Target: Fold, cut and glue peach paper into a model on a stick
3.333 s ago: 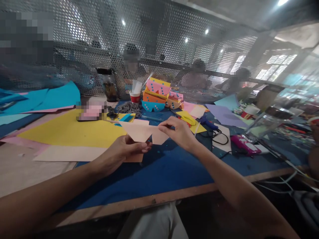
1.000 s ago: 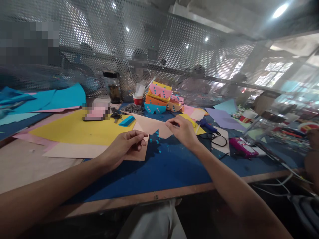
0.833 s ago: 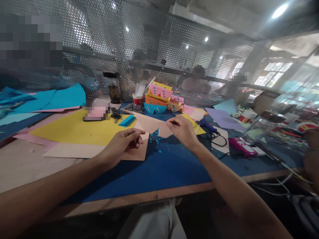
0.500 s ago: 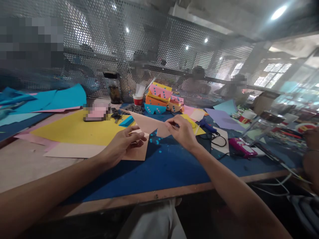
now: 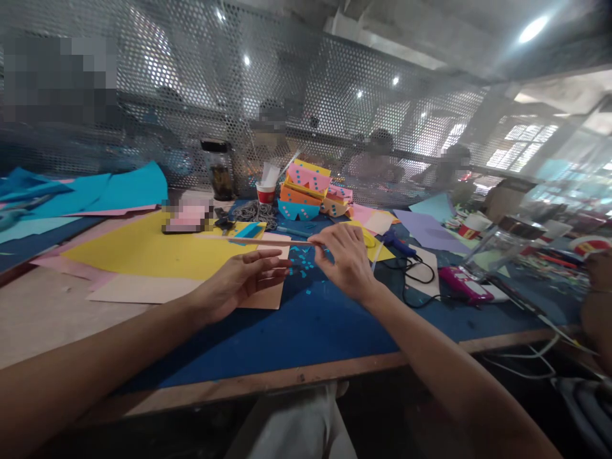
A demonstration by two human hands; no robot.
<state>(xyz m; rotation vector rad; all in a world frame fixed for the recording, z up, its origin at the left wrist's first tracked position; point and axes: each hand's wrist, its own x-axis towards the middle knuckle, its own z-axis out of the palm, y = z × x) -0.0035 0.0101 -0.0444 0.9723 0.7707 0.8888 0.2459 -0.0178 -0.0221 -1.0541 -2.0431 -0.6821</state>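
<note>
Between thumb and fingers, my right hand (image 5: 342, 258) pinches one end of a peach paper cutout (image 5: 268, 241), which is turned edge-on so that it shows as a thin strip. My left hand (image 5: 246, 280) is open, its fingers stretched just below the strip and apart from it. Under that hand lies a peach paper sheet (image 5: 270, 298) on the blue table surface (image 5: 329, 325). Small blue paper bits (image 5: 302, 261) are scattered beyond my hands. Behind them stand folded paper masks (image 5: 299, 209) in blue, orange, yellow and pink with dots.
To the left lie a large yellow sheet (image 5: 138, 248) and a phone (image 5: 187, 217). A lidded jar (image 5: 220, 172) and a paper cup (image 5: 266, 191) stand at the back. On the right are a blue glue gun (image 5: 399, 243), a magenta device (image 5: 465, 284) and a clear jar (image 5: 507, 245).
The peach cutout has tilted from showing its notched face to lying edge-on. My left hand's fingers have straightened and sit slightly further right.
</note>
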